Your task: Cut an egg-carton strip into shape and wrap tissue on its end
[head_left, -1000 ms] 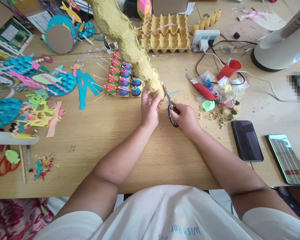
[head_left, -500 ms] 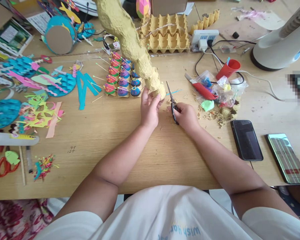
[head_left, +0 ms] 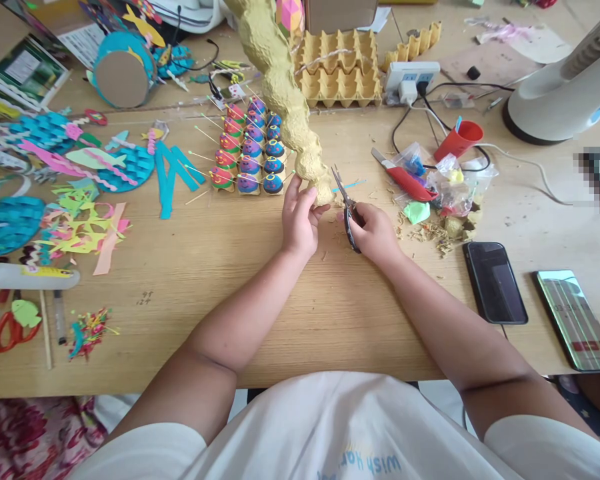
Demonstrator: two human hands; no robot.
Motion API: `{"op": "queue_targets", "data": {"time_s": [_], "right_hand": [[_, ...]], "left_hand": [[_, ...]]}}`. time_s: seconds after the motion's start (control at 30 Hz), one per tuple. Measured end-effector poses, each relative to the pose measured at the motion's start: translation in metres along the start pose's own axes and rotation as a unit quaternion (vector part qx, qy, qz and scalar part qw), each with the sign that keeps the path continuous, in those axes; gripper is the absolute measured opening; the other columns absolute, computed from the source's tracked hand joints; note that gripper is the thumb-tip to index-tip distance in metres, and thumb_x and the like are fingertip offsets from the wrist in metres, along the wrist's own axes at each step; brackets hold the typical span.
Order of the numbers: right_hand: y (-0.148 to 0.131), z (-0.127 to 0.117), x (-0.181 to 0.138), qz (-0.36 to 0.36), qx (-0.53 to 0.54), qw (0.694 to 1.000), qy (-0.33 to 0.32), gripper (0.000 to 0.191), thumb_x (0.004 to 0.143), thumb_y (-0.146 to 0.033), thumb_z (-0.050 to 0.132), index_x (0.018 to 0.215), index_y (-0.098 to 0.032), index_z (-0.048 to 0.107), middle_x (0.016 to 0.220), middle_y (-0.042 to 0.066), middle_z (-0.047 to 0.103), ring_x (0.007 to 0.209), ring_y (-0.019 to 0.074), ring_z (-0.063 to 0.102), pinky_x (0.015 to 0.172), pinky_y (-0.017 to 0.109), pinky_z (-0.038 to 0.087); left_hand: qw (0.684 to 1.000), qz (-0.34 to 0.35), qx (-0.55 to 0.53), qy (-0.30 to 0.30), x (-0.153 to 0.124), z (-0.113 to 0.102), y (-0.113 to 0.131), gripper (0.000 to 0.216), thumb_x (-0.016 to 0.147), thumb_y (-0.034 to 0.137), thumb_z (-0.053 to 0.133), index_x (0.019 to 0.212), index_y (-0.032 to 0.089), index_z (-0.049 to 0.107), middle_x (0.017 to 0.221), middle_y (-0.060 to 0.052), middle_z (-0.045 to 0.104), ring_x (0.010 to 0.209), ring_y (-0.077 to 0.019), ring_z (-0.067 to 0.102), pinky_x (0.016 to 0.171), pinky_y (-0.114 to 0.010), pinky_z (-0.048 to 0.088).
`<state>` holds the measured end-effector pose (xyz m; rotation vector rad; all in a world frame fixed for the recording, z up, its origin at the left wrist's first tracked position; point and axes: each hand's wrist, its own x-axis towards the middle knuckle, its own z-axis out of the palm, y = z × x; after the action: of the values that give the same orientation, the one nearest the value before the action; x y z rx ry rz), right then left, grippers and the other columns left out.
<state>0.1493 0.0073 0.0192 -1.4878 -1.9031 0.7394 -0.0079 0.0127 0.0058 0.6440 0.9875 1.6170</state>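
A pale wooden tabletop (head_left: pixel 220 287) with fine, straight grain spreads beneath everything. At its upper right stands a white, smooth-skinned appliance (head_left: pixel 545 100) on a rounded base with a dark rim. The egg-carton strip (head_left: pixel 280 87), rough yellowish moulded pulp with lumpy, scalloped edges, slants down from the top edge of the view to the middle of the table, its near end in the left hand (head_left: pixel 300 223). Behind it lies an egg tray (head_left: pixel 343 77) of the same pulp, ridged into pointed peaks. Left of the strip, domed painted cups (head_left: pixel 250 150) sit in three rows, glossy red, purple and blue, many bristling with thin, bead-tipped sticks. Flat turquoise paper strips (head_left: pixel 166 180) lie farther left.

The left hand's thumb and fingers are clamped on the strip's tapering end; the right hand (head_left: pixel 380 233) is closed round the black handles of slim metal scissors (head_left: pixel 349 202), whose blades stand just beside that end, apart from it. A tapered red plastic cup (head_left: pixel 459 141) leans beyond. Smallest are curled pulp shavings (head_left: pixel 433 233), scattered to the right.
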Motion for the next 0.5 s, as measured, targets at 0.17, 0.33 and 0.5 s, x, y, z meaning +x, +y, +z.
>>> {"op": "queue_targets", "data": {"time_s": [0.17,0.33,0.5], "right_hand": [[0.0003,-0.0011,-0.0006,0.009,-0.007,1.0,-0.014,0.056,0.094,-0.069,0.061,0.067,-0.025,0.039,0.064,-0.001,0.046,0.063,0.0143,0.035,0.062,0.034,0.024],[-0.0003,-0.003,-0.0008,0.034,0.001,0.999,-0.036,0.065,0.09,-0.081,0.059,0.063,-0.025,0.038,0.059,-0.003,0.039,0.061,0.013,0.03,0.06,0.033,0.021],[-0.0032,-0.0073,0.0008,0.034,0.045,0.995,-0.078,0.072,0.085,-0.089,0.057,0.06,-0.025,0.038,0.059,-0.004,0.033,0.061,0.0124,0.032,0.059,0.033,0.021]], "left_hand": [[1.0,0.005,-0.012,0.002,0.0028,-0.0012,0.0006,0.046,0.095,0.041,0.068,0.14,0.035,0.068,0.133,-0.001,0.076,0.11,-0.0167,0.074,0.073,-0.02,0.058],[1.0,0.017,-0.009,0.01,0.0056,-0.0034,-0.0005,0.049,0.092,0.044,0.07,0.14,0.036,0.068,0.135,-0.002,0.076,0.114,-0.0178,0.072,0.074,-0.02,0.057],[1.0,0.028,-0.008,0.011,0.0067,-0.0042,-0.0016,0.049,0.09,0.038,0.07,0.138,0.037,0.072,0.133,-0.001,0.078,0.111,-0.0167,0.072,0.071,-0.019,0.053]]}}
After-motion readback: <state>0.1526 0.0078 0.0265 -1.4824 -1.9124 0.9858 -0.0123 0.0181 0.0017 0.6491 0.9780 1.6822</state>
